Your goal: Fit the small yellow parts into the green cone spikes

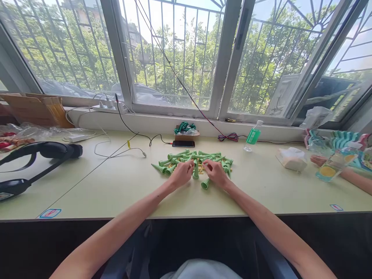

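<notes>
A pile of green cone-shaped pieces [178, 155] lies on the pale table, their wide hollow ends pointing different ways. My left hand [181, 173] is at the pile's front left, fingers bent and closed together. Across a narrow gap, my right hand [216, 173] has its thumb and fingertips pinched. What either hand holds, if anything, is too small to make out. Between them one green cone [196, 171] stands with its wide end down. Several small yellow pieces [201, 169] lie behind it. Just below my right hand rests a loose green cone [205, 183].
Behind the pile lie a phone [183, 143] on a cable and a small open box [186, 136] of dark green items. A bottle [253, 135] and tissue pack [291, 159] stand right. Another person's hand [318, 160] is far right. A black headset [43, 151] lies left.
</notes>
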The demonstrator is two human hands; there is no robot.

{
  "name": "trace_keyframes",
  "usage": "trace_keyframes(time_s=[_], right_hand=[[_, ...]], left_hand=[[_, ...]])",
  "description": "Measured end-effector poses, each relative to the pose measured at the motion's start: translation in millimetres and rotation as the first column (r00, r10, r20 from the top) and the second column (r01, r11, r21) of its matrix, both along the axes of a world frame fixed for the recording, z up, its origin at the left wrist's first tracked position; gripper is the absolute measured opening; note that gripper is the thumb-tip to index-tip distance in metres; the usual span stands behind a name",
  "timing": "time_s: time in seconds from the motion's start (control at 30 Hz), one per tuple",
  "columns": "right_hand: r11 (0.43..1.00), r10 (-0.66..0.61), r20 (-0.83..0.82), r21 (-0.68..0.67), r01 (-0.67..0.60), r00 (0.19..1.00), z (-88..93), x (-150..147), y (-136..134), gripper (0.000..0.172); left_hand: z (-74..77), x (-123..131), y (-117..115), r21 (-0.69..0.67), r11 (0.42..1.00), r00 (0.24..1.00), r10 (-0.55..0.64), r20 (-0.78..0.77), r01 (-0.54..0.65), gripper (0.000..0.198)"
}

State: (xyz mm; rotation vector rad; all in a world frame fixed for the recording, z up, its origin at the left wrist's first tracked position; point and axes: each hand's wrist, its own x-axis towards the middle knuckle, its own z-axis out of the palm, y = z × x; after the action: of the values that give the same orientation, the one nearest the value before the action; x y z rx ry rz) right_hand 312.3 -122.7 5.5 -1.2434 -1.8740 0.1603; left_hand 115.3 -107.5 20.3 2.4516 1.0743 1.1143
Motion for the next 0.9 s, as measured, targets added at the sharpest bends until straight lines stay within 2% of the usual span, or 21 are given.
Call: trace_keyframes(time_s=[0.13,0.47,0.67,0.9], right_hand=[[0.999,-0.001,0.088,-0.043,0.005,0.996,-1.5,0.8,1.7,0.026],[0.987,-0.026,0.325,-0.143,0.077,0.945,2.4,0.8,0.2,0.029],[0.982,-0.035,0.350,-0.164,0.098,0.936,1.6,0.3,2.3,0.025],[0.975,-0.041,0.352,-0.190,0.114,0.935,2.0,0.6,4.0,0.013]], left_hand=[[-6.1,-1.1,2.4,-0.046,0.999,0.996,0.000,-0.088,-0.004,0.015],[-6.6,-0.4,2.4,-0.053,0.999,0.996,-0.003,-0.085,-0.002,0.018],[-7.1,-0.3,2.7,-0.055,0.998,0.997,-0.017,-0.080,0.012,0.018],[-5.4,-0.5,0.6,-0.061,0.998,0.996,-0.015,-0.085,0.010,0.017]])
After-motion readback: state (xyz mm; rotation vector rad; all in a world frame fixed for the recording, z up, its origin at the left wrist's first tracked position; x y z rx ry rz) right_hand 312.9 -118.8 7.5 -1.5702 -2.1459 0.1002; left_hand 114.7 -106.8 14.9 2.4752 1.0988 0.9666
